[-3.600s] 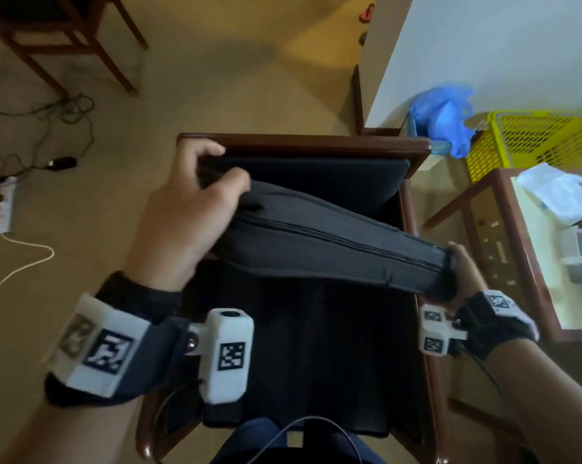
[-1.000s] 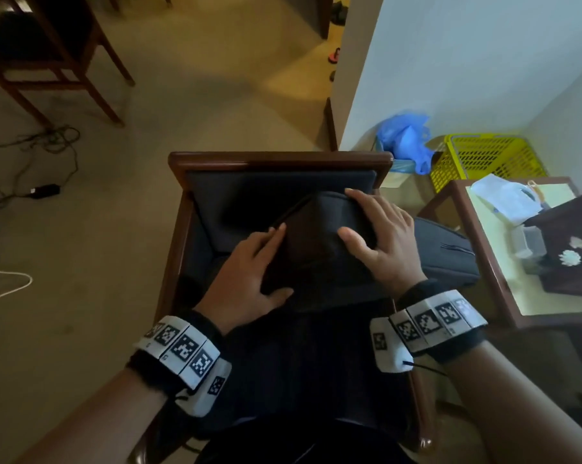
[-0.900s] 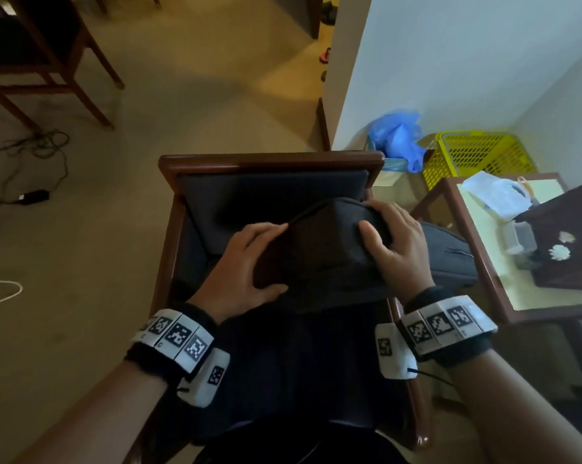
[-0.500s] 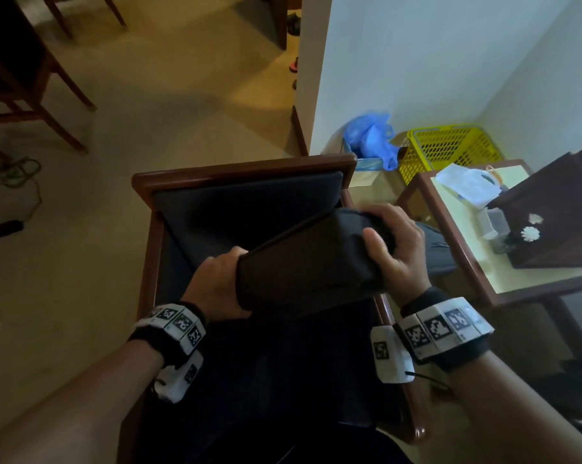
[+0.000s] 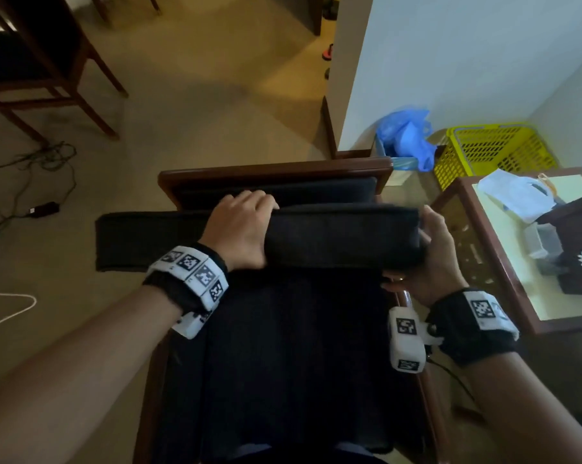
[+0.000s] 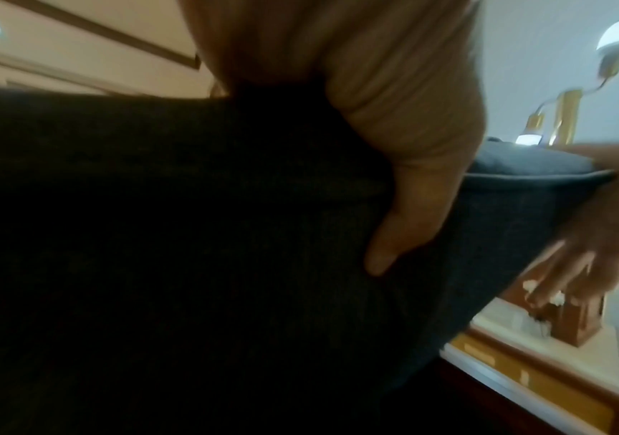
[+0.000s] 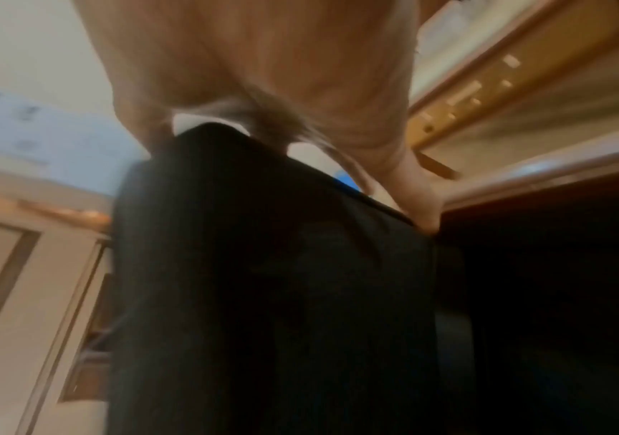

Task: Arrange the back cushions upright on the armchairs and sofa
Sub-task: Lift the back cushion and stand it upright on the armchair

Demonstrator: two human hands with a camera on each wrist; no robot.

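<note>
Dark cushion [image 5: 343,234], gripped by both hands (left [image 5: 239,229] mid-edge, right [image 5: 433,252] at its end) above the armchair [image 5: 272,170] seat, may sag or slump if released before leaning against the backrest.

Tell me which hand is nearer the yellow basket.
Right. The right hand grips the cushion end on the yellow basket side; the left hand holds mid-cushion, farther away.

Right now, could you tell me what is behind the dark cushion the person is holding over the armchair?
Behind the held cushion another dark cushion stands against the armchair's wooden back rail. Only its top strip shows; the lower part is covered by the held cushion and the left hand.
</note>
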